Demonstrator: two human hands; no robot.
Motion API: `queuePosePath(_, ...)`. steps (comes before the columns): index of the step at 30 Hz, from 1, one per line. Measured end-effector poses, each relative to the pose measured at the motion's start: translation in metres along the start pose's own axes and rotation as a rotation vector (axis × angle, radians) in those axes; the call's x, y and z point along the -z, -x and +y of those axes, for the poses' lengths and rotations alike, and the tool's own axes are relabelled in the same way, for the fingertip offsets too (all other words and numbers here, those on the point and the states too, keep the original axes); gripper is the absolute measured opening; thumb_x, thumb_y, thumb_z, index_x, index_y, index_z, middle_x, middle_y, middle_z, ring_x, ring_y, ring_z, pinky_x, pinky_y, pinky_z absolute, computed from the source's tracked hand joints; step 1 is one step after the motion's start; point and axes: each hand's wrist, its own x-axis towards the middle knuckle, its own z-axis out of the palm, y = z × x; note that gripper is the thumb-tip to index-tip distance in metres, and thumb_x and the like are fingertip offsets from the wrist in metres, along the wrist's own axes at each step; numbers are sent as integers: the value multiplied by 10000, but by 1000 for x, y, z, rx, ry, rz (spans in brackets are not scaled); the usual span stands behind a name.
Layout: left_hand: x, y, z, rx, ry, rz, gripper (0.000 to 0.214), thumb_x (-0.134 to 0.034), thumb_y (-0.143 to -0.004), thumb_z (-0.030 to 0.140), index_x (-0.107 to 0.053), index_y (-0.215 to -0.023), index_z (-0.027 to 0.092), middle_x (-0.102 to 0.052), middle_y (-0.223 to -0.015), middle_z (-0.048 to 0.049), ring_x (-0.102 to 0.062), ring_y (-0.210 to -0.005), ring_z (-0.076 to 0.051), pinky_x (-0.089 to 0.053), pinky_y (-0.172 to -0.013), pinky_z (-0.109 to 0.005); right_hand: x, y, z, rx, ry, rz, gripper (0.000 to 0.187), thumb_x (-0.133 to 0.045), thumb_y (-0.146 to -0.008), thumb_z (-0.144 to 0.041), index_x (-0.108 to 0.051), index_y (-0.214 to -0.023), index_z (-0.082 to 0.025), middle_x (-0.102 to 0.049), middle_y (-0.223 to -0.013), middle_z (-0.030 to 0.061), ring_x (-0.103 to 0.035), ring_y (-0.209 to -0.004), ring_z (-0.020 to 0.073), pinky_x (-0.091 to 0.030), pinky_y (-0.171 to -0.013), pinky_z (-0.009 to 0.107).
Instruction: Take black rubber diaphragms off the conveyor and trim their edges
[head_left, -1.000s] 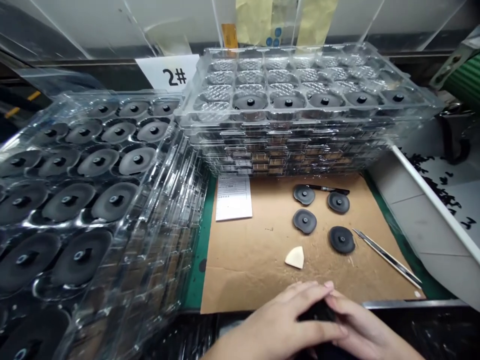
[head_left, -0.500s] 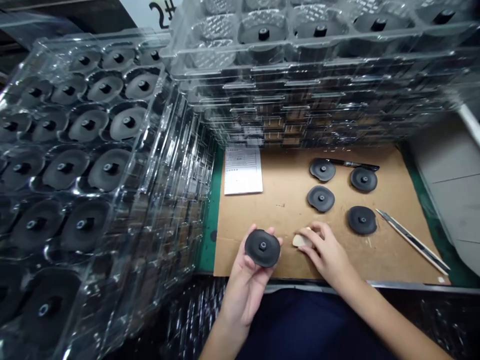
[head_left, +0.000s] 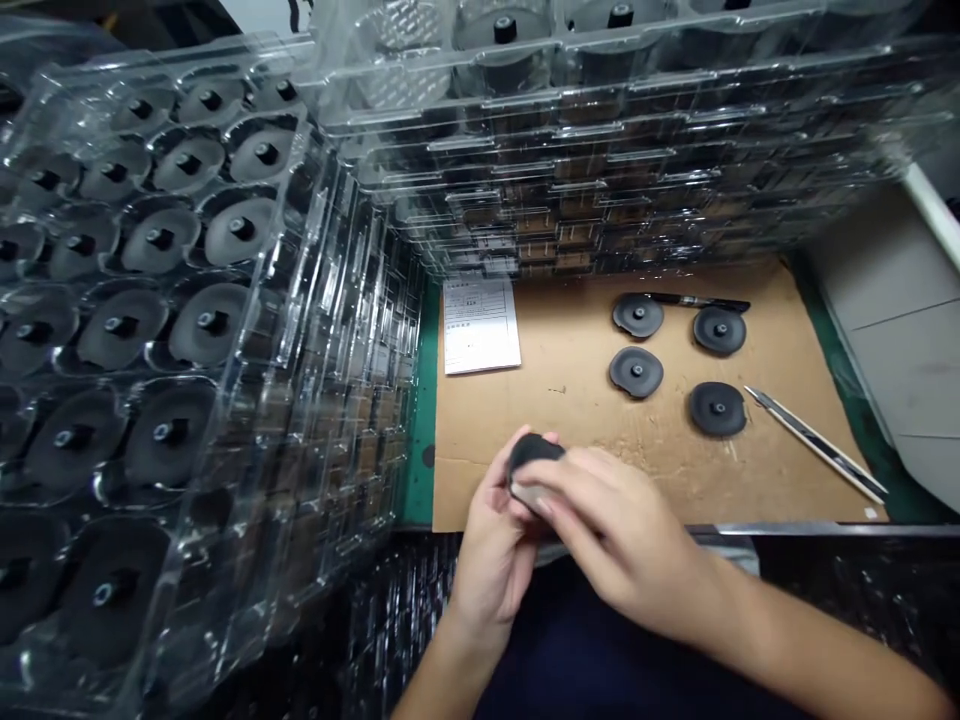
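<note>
Black disc (head_left: 532, 449) sits in the left hand's (head_left: 491, 545) curled grip, right hand (head_left: 634, 525) pinching pale piece (head_left: 527, 493) against it.

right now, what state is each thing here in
left hand, gripping black disc
right hand, touching black disc, blurred
black disc, gripped, partly covered
pale piece, pinched, mostly hidden
four loose discs, flat, stems up
pen, lying down
slim tool, lying down
paper slip, printed side up
left trays, stacked, top one loaded
rear trays, stacked
</note>
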Motion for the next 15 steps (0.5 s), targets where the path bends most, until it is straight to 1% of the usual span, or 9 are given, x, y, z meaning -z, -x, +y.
queuePosePath(2, -3, 2, 2, -51, 2, 55, 527, -731, -714, 273, -543, -1206, 267, -599, -1232, -48, -592, -1092, -239, -505, -923, -327, 0, -2, -4, -38, -31, -129, 254, -400, -917, -163, -586, -1084, -210, -641, -943, 35, -576, -822, 147, -473, -745, 280)
queuePosePath(3, -5, 3, 3, -67, -1, 84, 488, -732, -712, 256, -570, -1173, 257, -620, -1196, -45, -600, -1076, -230, -508, -912, -315, 1, -4, -5, -36, -18, -138, 245, -405, -914, -164, -594, -1066, -198, -641, -926, 37, -573, -804, 145, -471, -728, 276)
queuePosePath(5, -11, 5, 5, -62, 0, 102, 401, -731, -715, 250, -624, -1100, 227, -659, -1113, -52, -605, -1062, -213, -498, -914, -291, 3, -7, -6, 19, 60, -20, 244, -403, -906, -156, -604, -1044, -147, -639, -885, 63, -562, -788, 160, -460, -721, 299)
queuePosePath(7, -15, 7, 7, -30, 22, 64, 409, -766, -675, 264, -650, -1065, 224, -678, -1069, -52, -615, -1045, -208, -489, -920, -285, 6, -3, -7, 113, 88, 72, 244, -411, -898, -144, -601, -1049, -110, -637, -872, 81, -554, -794, 169, -452, -742, 318)
queuePosePath(9, -17, 9, 11, -8, 52, 8, 526, -815, -600, 277, -640, -1096, 259, -673, -1094, -41, -633, -1009, -214, -501, -903, -296, 10, 10, -7, 166, 48, 28, 236, -435, -889, -123, -593, -1064, -119, -637, -883, 68, -553, -811, 154, -448, -761, 296)
queuePosePath(11, -20, 12, 13, 3, 64, -19, 632, -845, -529, 302, -628, -1122, 275, -661, -1131, -40, -637, -995, -218, -512, -877, -286, 16, 25, -6, 93, 40, -46, 232, -462, -884, -115, -588, -1075, -152, -631, -879, 39, -554, -792, 125, -442, -733, 253)
queuePosePath(12, -22, 14, 13, 6, 64, -19, 661, -851, -503, 323, -629, -1123, 268, -655, -1143, -44, -634, -998, -215, -513, -862, -267, 19, 30, -5, 23, 77, -37, 232, -471, -884, -117, -586, -1080, -162, -625, -872, 31, -551, -771, 117, -436, -710, 245)
queuePosePath(14, -28, 16, 11, 10, 50, 0, 675, -851, -502, 347, -629, -1131, 246, -655, -1132, -44, -624, -998, -192, -505, -832, -212, 24, 32, -4, -70, 204, 58, 240, -477, -885, -123, -584, -1096, -158, -616, -857, 35, -538, -742, 123, -420, -686, 259)
queuePosePath(15, -31, 18, 9, 17, 37, 11, 668, -845, -522, 350, -624, -1141, 232, -661, -1105, -44, -622, -985, -183, -502, -818, -199, 26, 30, -3, -45, 265, 110, 247, -475, -885, -124, -584, -1105, -155, -612, -838, 38, -527, -732, 132, -411, -682, 274)
